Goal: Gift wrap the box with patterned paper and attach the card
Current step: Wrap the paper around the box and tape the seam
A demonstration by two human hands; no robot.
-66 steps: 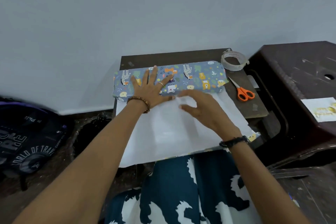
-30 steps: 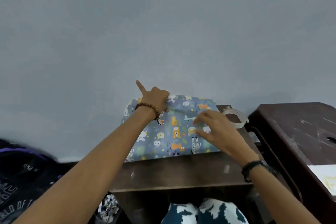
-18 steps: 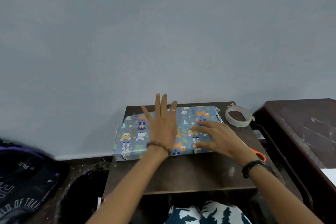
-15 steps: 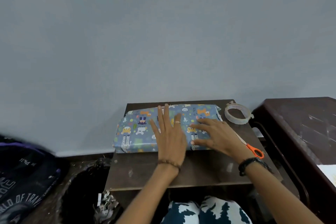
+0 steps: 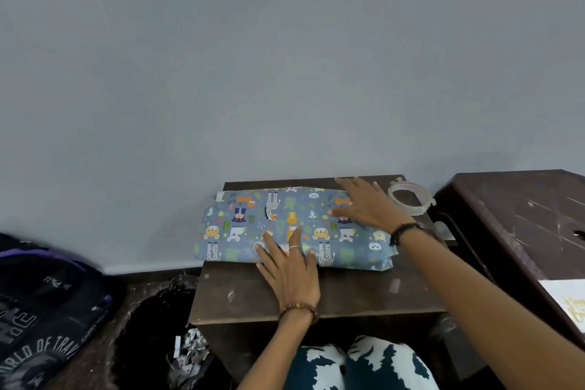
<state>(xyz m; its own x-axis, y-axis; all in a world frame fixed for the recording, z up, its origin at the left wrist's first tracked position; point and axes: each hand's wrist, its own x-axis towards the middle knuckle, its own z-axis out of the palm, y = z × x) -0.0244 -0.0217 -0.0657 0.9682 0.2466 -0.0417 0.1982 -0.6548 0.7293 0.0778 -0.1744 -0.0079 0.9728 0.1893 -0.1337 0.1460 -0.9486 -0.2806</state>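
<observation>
One wrapped box (image 5: pixel 278 225) in patterned paper lies on one small tabletop (image 5: pixel 348 294). Two hands are in view: the left hand (image 5: pixel 291 269) and the right hand (image 5: pixel 367 203). One tape roll (image 5: pixel 410 196) sits near the wall. One dark stool (image 5: pixel 519 225) carries what appears to be one card (image 5: pixel 566 298). One backpack (image 5: pixel 44 304) lies on the floor.

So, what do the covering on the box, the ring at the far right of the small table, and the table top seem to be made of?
Covering on the box: printed paper, matte blue-grey with cartoon animals; it creases at the ends.
Ring: probably a clear plastic tape roll, translucent and slightly glossy.
Table top: looks like dark brown wood or laminate, dull and scuffed with pale marks; which one, I cannot tell.
</observation>
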